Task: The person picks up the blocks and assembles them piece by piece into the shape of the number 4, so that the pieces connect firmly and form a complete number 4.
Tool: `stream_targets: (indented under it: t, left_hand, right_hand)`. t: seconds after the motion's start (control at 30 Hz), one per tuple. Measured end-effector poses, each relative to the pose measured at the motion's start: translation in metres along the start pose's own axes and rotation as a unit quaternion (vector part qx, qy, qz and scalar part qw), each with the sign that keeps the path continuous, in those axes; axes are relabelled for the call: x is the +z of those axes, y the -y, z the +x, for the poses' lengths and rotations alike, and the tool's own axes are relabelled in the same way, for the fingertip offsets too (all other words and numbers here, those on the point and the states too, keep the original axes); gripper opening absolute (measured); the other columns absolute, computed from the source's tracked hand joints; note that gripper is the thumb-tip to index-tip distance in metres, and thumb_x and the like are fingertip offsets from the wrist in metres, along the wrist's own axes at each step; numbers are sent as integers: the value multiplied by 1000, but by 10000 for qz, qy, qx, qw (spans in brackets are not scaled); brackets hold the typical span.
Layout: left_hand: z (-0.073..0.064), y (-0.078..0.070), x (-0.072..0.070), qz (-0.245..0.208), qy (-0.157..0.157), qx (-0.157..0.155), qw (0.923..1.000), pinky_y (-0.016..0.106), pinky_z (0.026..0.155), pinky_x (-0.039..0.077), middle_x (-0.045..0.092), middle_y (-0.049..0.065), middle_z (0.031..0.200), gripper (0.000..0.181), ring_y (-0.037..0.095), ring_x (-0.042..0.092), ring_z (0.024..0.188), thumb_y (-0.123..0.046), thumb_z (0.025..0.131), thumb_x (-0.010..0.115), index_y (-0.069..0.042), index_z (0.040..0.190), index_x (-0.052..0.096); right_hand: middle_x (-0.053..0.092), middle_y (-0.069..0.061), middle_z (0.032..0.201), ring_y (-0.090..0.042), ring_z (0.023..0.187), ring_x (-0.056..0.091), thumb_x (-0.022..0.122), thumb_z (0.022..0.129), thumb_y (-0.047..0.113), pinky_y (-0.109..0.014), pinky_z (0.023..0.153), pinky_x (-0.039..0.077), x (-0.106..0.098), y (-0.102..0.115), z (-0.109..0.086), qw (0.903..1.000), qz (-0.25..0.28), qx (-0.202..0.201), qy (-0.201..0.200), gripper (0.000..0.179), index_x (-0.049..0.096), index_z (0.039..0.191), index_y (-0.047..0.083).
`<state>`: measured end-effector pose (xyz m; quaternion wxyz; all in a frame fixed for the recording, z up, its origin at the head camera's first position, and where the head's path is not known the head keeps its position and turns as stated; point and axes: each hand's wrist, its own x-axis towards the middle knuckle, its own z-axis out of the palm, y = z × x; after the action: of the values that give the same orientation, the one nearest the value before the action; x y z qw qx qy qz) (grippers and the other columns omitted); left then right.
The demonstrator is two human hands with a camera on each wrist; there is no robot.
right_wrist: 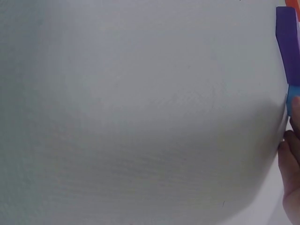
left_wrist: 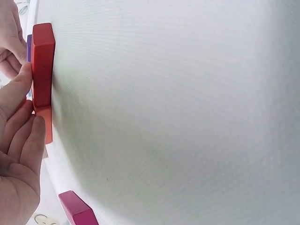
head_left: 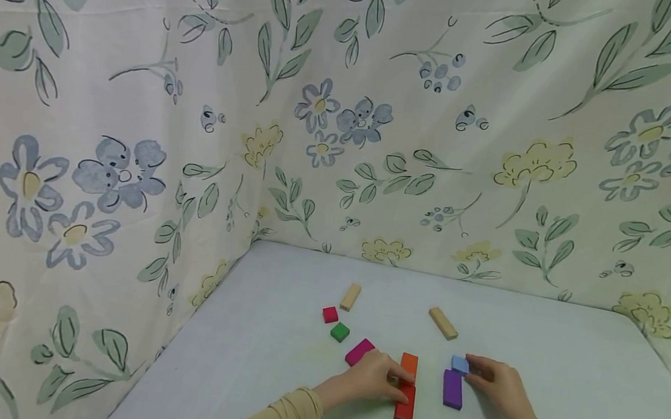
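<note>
Left hand is over the orange block and red block, finger and thumb apart; I can't tell if it grips. Right hand pinches the blue block at the far end of the purple block on the table.

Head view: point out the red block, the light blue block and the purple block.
Red block (head_left: 404, 413): head view, the near part of its top face.
Light blue block (head_left: 459, 364): head view, its visible top face.
Purple block (head_left: 453, 388): head view, middle of its top face.
</note>
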<state>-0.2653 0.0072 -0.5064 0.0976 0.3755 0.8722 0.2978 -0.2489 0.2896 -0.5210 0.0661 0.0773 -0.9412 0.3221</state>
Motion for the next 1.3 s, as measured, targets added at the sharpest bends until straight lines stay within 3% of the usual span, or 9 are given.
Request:
stream_targets:
  t: [0.43, 0.83, 1.3]
  left_hand:
    - [0, -1, 0, -99, 15, -88, 9999, 13, 49, 30, 58, -13, 60, 37, -3, 35, 57, -27, 79, 77, -22, 115, 70]
    - [0, 1, 1, 60, -24, -21, 10000, 12, 49, 30, 55, -15, 59, 37, -4, 35, 57, -28, 78, 77, -23, 114, 71]
    - [-1, -2, -2, -105, 30, -59, 9999, 13, 48, 29, 50, -11, 57, 37, -3, 34, 56, -27, 79, 77, -21, 115, 70]
  right_hand:
    - [70, -21, 106, -33, 93, 68, 74, 78, 6, -32, 74, 56, 0, 0, -4, 9992, -39, -177, -354, 36, 66, 112, -4]
    - [70, -22, 104, -35, 90, 68, 72, 78, 0, -33, 70, 57, -8, 4, -2, 9964, -172, -432, -712, 33, 67, 110, -5]
    - [69, -24, 105, -38, 92, 67, 71, 79, 1, -29, 68, 57, -20, 17, 3, 9943, 47, -552, -913, 34, 66, 112, -6]
